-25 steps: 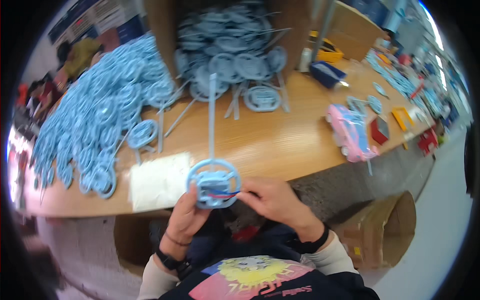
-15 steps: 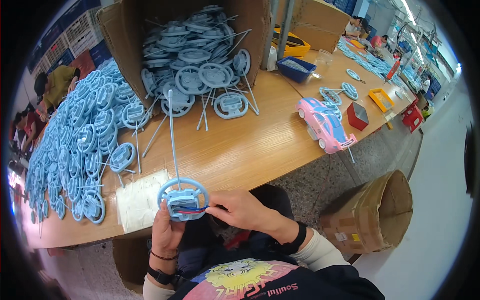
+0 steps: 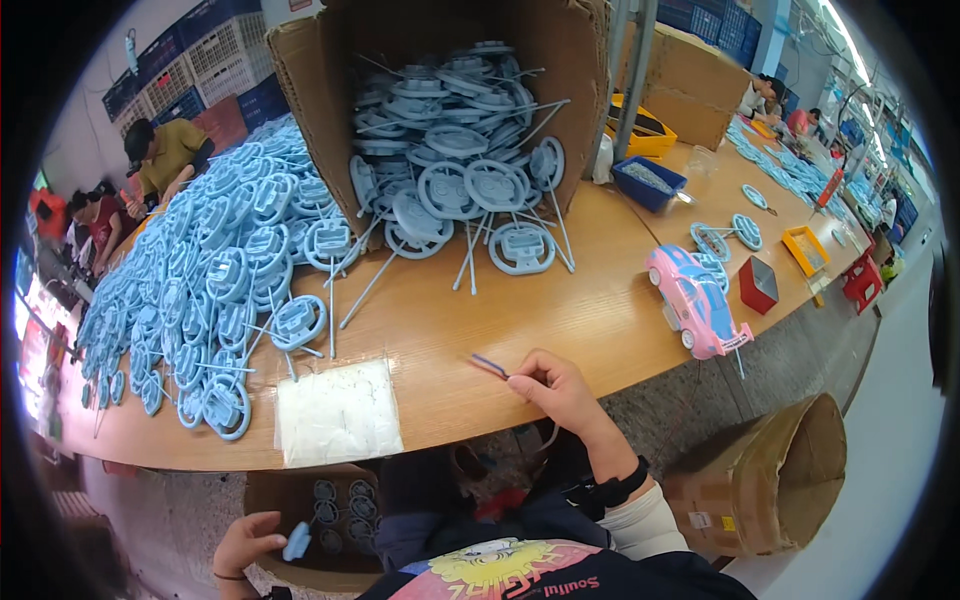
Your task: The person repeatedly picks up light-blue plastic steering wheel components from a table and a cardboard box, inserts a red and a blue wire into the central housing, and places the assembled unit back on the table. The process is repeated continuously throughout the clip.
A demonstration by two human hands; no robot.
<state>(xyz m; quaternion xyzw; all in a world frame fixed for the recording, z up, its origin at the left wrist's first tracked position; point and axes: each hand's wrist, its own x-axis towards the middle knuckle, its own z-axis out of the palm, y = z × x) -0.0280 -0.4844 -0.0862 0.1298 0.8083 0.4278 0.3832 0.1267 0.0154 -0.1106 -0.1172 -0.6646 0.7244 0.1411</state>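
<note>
At the lower left, my left hand is held out with its index finger and thumb apart. A small light-blue plastic piece shows just beyond the fingertips, over an open cardboard box; whether it still touches them is unclear. My right hand is above the table's front edge, its thumb and forefinger pinched on a pair of thin wires, one blue and one dark. Several light-blue toy steering wheels lie inside the low box.
Light-blue steering wheels with long stems are heaped on the left and in a tipped carton. A white sheet lies at the front edge. Rightward are a pink toy car, a red box and a round cardboard bin.
My left hand has moved down and left from the front edge, and the steering wheel it held upright is gone from there. My right hand moved right and up, with the wires out of the wheel.
</note>
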